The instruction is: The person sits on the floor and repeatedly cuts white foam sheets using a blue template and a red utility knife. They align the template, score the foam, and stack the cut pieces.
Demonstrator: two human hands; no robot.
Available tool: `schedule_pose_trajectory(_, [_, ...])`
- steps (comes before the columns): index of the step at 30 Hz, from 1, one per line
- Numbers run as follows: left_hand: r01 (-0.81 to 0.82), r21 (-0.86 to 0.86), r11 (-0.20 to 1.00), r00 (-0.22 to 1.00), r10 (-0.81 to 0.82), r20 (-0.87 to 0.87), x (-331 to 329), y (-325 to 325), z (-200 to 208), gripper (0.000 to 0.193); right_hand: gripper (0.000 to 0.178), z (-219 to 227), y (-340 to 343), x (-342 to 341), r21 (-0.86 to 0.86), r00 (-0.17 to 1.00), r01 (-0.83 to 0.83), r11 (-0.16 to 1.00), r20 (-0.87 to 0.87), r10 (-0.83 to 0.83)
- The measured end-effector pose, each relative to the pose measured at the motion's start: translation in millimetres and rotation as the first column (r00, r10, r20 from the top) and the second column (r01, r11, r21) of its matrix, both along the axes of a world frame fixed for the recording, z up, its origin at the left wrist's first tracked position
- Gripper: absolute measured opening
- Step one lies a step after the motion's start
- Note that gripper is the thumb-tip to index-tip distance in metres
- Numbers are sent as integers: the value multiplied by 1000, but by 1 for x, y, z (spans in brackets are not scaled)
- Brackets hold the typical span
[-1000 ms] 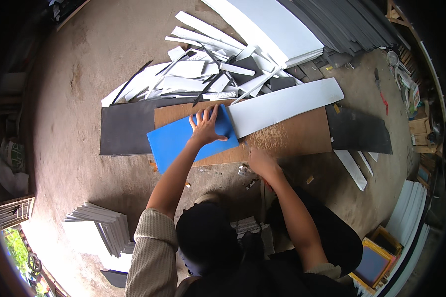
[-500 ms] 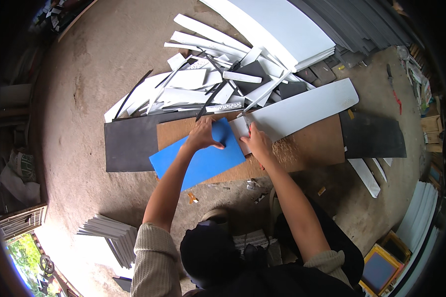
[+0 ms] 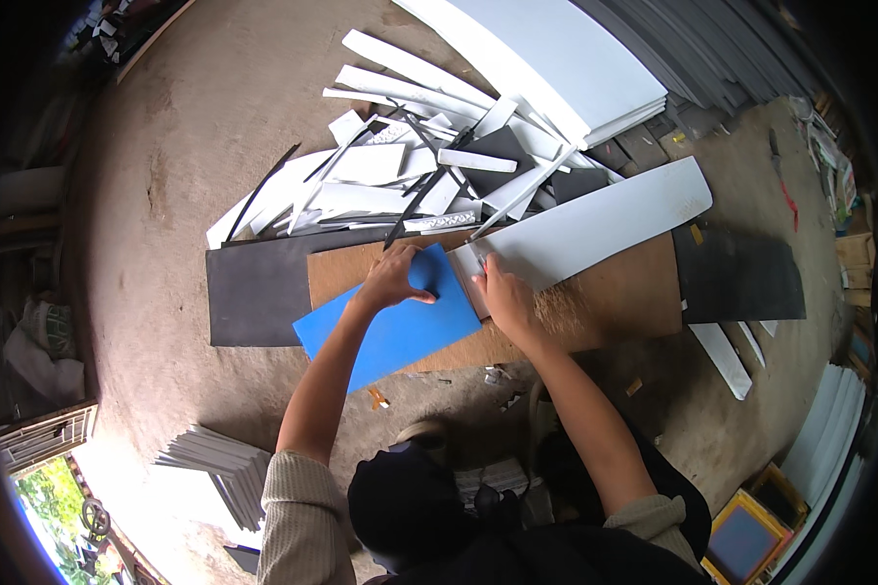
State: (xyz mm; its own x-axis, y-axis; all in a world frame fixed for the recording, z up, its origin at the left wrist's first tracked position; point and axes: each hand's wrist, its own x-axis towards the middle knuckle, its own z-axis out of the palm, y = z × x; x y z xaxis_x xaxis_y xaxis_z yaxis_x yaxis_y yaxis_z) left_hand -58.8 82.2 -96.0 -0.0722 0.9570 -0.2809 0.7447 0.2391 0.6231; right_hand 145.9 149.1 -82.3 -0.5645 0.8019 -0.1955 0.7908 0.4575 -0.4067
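A blue rectangular sheet (image 3: 400,327) lies slanted over the left end of a long white strip (image 3: 605,216), both on a brown wooden board (image 3: 615,312). My left hand (image 3: 392,278) presses on the blue sheet near its far edge, thumb spread away from the fingers. My right hand (image 3: 505,295) is closed round a small knife (image 3: 482,261) with some red on its handle. The knife is just beside the blue sheet's right edge, over the white strip. My fingers hide most of the handle, and the blade's tip is hard to make out.
A heap of white and black offcuts (image 3: 361,166) lies beyond the board. Large white sheets (image 3: 576,58) are stacked at the far right. Black sheets (image 3: 254,292) stick out under the board. Another knife (image 3: 782,175) with a red end lies right. Grey-white panels (image 3: 215,458) stand near left.
My right hand and the knife have come slightly nearer to me along the blue sheet's right edge. My left hand stays on the sheet. The whole view has shifted a little.
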Motion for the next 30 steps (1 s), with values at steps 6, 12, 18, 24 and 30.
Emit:
schedule_pose_trajectory(6, [-77, -46, 996, 997, 76, -18, 7, -4, -3, 87, 27, 7, -18, -16, -48, 993, -91, 995, 68, 95])
schedule_pose_trajectory(12, [-98, -94, 991, 992, 90, -89, 12, -5, 3, 87, 18, 4, -25, -26, 11, 989, -64, 998, 133, 62])
schedule_pose_trajectory(18, [-104, -121, 987, 993, 96, -75, 10, -3, 1, 90, 12, 7, -27, -31, -18, 989, -10, 1000, 144, 12])
schedule_pose_trajectory(24, [-103, -105, 989, 993, 97, -64, 8, -5, -4, 90, 9, 9, -27, -36, -36, 994, -26, 999, 102, 29])
schedule_pose_trajectory(30, [-101, -128, 987, 994, 96, -50, 9, -2, -4, 89, 13, 6, -23, -44, -98, 973, -8, 995, 229, 30])
